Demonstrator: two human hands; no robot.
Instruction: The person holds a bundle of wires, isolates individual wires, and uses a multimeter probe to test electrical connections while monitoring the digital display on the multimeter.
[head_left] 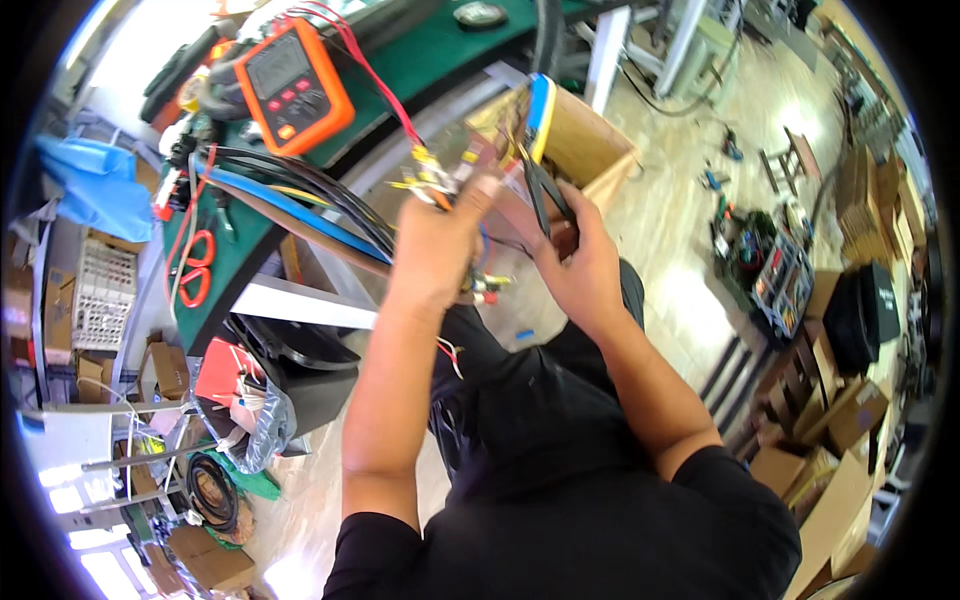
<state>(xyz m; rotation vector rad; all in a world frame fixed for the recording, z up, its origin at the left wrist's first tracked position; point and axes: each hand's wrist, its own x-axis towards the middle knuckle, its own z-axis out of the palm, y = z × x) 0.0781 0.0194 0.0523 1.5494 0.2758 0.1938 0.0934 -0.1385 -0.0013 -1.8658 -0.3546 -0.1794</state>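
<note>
My left hand [440, 235] is closed round a bundle of thin wires [428, 178] with white, yellow and red ends, its thumb on top. Black-handled pliers [540, 190] are in my right hand [585, 270], with their jaws pointing away from me. Close to the jaws hang thick blue and yellow cable cores [541, 105]. More wires with coloured connectors [487, 285] dangle below my left hand. Thick black cables [340, 195] and a blue cable [290, 215] run from the bench towards my left wrist. What the jaws touch is too blurred to tell.
An orange multimeter [293, 90] lies on the green bench [385, 85], with red-handled scissors [197, 270] near its left end. Beyond my hands stands a wooden box [605, 150]. A lined bin [240, 425] is at the left; tools [765, 255] and cardboard boxes [850, 410] are at the right.
</note>
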